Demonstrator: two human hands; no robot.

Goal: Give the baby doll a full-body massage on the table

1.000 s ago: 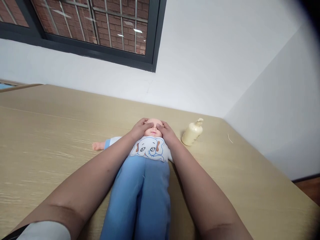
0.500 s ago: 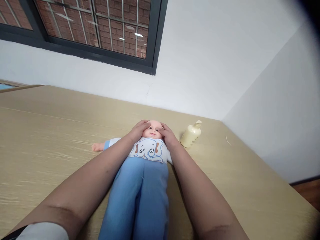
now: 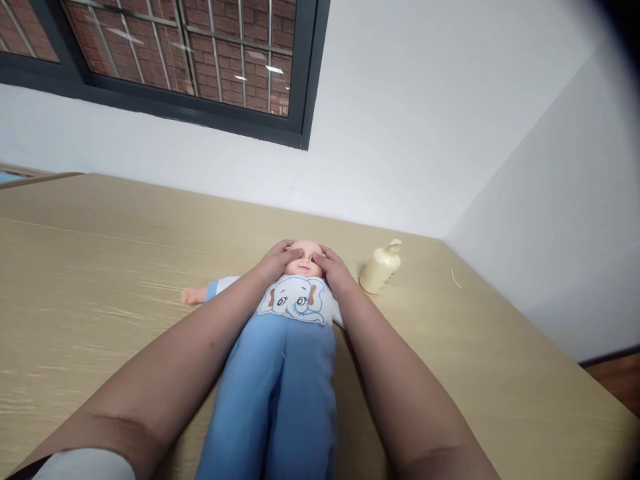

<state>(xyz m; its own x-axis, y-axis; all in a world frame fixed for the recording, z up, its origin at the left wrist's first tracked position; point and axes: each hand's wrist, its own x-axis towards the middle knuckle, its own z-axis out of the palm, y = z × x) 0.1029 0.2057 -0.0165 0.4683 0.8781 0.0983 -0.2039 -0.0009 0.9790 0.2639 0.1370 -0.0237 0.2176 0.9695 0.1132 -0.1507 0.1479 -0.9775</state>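
Note:
A baby doll (image 3: pixel 295 300) lies on its back on the table, its head away from me, in a white top with an elephant bib and blue trousers. Both hands clasp its head from the sides. The thumb of my left hand (image 3: pixel 277 260) rests across one eye area of the doll. On the other side, the thumb of my right hand (image 3: pixel 334 268) presses by the other eye, partly covering it. The fingers of both hands wrap round the head and are partly hidden. One doll arm sticks out beyond my left forearm.
A cream pump bottle (image 3: pixel 381 269) stands on the wooden table (image 3: pixel 100 267), right of my right hand. Farther right lies a thin pale strip (image 3: pixel 455 279). Behind the table are a white wall (image 3: pixel 390 133) and a dark-framed window (image 3: pixel 295 137) with bars.
Both thumbs have slid slightly inward over the doll's eyes, covering more of them. The hands stay on the head, and the view has shifted very slightly.

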